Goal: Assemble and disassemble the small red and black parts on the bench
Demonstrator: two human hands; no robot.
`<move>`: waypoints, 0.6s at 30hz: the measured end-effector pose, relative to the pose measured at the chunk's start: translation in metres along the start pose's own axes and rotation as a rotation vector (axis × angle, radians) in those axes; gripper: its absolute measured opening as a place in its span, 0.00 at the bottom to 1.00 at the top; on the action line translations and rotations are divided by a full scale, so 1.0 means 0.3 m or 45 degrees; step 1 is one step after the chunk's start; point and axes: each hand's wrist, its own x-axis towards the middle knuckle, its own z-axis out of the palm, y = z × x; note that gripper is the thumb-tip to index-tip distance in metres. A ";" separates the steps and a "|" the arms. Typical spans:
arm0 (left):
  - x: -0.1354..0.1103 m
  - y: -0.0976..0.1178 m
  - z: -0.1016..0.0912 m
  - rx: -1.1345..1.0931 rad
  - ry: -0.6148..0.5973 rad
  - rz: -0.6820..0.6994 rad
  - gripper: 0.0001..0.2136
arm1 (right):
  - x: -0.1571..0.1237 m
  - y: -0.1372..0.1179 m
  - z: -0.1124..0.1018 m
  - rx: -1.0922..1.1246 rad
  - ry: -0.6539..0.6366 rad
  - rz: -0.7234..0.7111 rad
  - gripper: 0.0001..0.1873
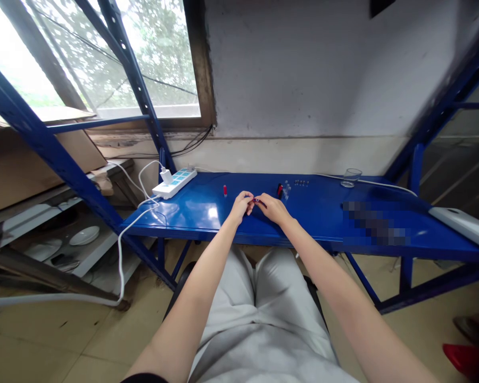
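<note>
Near the front edge of the blue table [199, 215], my two hands meet, fingertips almost touching. My right hand [274, 208] is closed in a pinch around a small dark red piece [260, 202], too small to name. My left hand [241, 206] is closed at the fingertips against the near end of that piece; what it grips is hidden. Behind my left hand stands a small red tube with a clear lower end [225, 190]. Past my right hand are red and black pieces [280, 190], several small clear pieces [287, 189] and several tiny metallic bits [301, 183].
A white power strip [174, 183] with a plugged-in cable lies at the table's left end. Toward the back right stands a clear glass [351, 178]. A pixelated dark patch [375, 223] and a white flat object [465, 226] lie on the right. Blue metal posts [133, 69] frame the table.
</note>
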 end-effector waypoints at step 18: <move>-0.003 -0.003 -0.001 0.106 0.031 0.058 0.07 | -0.018 0.060 -0.040 0.080 0.015 0.444 0.12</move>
